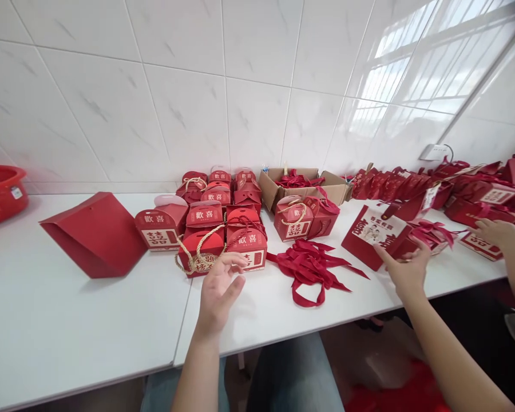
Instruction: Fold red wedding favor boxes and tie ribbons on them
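Observation:
My left hand (223, 292) is raised at the front of a cluster of red gift boxes (203, 214), its fingers loosely curled and apart, with nothing in it. Just beyond its fingertips are a box with a tan rope handle (202, 252) and one with a dark red cord (245, 243). My right hand (407, 269) is open beside a red box with a white printed front (371, 229). Its index finger points at the lower part of that front; I cannot tell whether it touches. Between my hands lies a loose pile of red ribbons (311, 266).
A plain red folded box (98, 234) and a red basin (2, 191) are on the left. A cardboard carton (272, 189) with ribbons stands by the wall. A co-worker's hand (493, 232) reaches over a flat red box (480, 245) at right, before several more boxes.

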Demonstrator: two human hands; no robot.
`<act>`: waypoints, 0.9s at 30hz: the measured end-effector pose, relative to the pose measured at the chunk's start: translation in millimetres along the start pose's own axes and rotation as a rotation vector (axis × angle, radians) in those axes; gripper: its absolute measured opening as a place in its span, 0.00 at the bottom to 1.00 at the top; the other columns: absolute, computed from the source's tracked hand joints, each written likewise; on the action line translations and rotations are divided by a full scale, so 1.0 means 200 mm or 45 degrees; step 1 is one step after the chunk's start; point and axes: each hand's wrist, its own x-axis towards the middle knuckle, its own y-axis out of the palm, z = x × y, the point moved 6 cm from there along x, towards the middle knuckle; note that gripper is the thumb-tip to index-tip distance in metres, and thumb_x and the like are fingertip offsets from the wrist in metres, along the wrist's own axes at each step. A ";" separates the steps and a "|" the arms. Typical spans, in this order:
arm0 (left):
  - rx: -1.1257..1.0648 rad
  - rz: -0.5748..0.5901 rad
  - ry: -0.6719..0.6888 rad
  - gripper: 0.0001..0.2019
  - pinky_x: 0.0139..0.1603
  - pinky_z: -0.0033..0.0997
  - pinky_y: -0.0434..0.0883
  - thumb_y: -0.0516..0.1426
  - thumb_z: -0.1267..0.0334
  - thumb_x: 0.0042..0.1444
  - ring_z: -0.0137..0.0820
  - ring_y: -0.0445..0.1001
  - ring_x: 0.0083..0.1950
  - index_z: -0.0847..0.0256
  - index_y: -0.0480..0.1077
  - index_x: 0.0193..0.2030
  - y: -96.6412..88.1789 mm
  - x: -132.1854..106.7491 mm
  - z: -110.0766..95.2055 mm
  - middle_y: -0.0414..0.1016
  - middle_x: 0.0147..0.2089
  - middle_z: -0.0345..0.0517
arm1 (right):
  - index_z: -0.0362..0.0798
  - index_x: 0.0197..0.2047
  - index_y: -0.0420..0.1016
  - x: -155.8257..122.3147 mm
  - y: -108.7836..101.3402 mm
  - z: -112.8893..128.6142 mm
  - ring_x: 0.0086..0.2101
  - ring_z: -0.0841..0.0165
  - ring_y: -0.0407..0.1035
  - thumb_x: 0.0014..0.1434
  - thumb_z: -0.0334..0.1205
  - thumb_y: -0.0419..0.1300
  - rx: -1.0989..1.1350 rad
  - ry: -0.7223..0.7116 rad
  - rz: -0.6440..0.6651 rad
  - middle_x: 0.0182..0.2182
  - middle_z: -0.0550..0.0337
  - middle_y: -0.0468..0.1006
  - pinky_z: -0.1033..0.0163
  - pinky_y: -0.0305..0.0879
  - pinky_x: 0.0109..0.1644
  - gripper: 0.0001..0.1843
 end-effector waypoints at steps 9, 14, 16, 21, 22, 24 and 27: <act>0.090 -0.041 -0.026 0.05 0.46 0.28 0.65 0.59 0.62 0.59 0.32 0.69 0.47 0.55 0.72 0.42 -0.01 -0.01 0.00 0.70 0.43 0.45 | 0.46 0.42 0.75 -0.03 0.28 -0.11 0.33 0.61 0.76 0.55 0.55 0.62 -0.220 0.043 0.527 0.33 0.53 0.80 0.59 0.72 0.39 0.21; 0.076 -0.046 -0.040 0.06 0.47 0.28 0.66 0.60 0.63 0.58 0.32 0.68 0.48 0.54 0.72 0.42 0.00 -0.01 0.00 0.70 0.43 0.45 | 0.46 0.57 0.69 0.17 0.53 -0.10 0.51 0.61 0.70 0.65 0.45 0.58 -0.485 -0.035 0.734 0.55 0.49 0.72 0.49 0.69 0.55 0.20; 0.078 -0.049 -0.048 0.06 0.47 0.28 0.66 0.61 0.63 0.58 0.33 0.68 0.48 0.55 0.72 0.43 -0.01 -0.01 0.01 0.70 0.44 0.46 | 0.46 0.57 0.69 0.22 0.60 -0.09 0.53 0.59 0.68 0.65 0.44 0.58 -0.613 -0.067 0.740 0.57 0.50 0.69 0.46 0.67 0.57 0.20; 0.066 -0.116 -0.071 0.06 0.47 0.28 0.67 0.62 0.63 0.57 0.32 0.69 0.47 0.56 0.72 0.42 -0.03 -0.01 0.01 0.71 0.43 0.45 | 0.45 0.57 0.69 0.23 0.63 -0.10 0.52 0.60 0.68 0.65 0.44 0.58 -0.797 -0.159 0.732 0.56 0.50 0.70 0.47 0.68 0.55 0.19; 0.068 -0.127 -0.083 0.06 0.47 0.29 0.67 0.62 0.63 0.56 0.33 0.69 0.47 0.56 0.72 0.41 -0.03 -0.01 0.01 0.71 0.43 0.45 | 0.45 0.56 0.69 0.22 0.62 -0.10 0.52 0.60 0.68 0.65 0.44 0.58 -0.811 -0.174 0.735 0.55 0.50 0.70 0.47 0.68 0.55 0.19; 0.082 -0.158 -0.119 0.06 0.47 0.29 0.67 0.62 0.62 0.55 0.33 0.70 0.47 0.57 0.72 0.40 -0.02 0.00 0.01 0.72 0.42 0.45 | 0.45 0.56 0.69 0.21 0.60 -0.10 0.52 0.60 0.68 0.65 0.44 0.58 -0.823 -0.190 0.736 0.55 0.50 0.70 0.47 0.68 0.55 0.19; 0.106 -0.275 -0.165 0.07 0.47 0.29 0.68 0.63 0.62 0.54 0.32 0.71 0.45 0.59 0.72 0.38 -0.05 -0.01 0.01 0.73 0.40 0.44 | 0.45 0.55 0.70 0.19 0.57 -0.06 0.50 0.61 0.69 0.65 0.44 0.58 -0.801 -0.181 0.715 0.54 0.51 0.71 0.49 0.69 0.53 0.18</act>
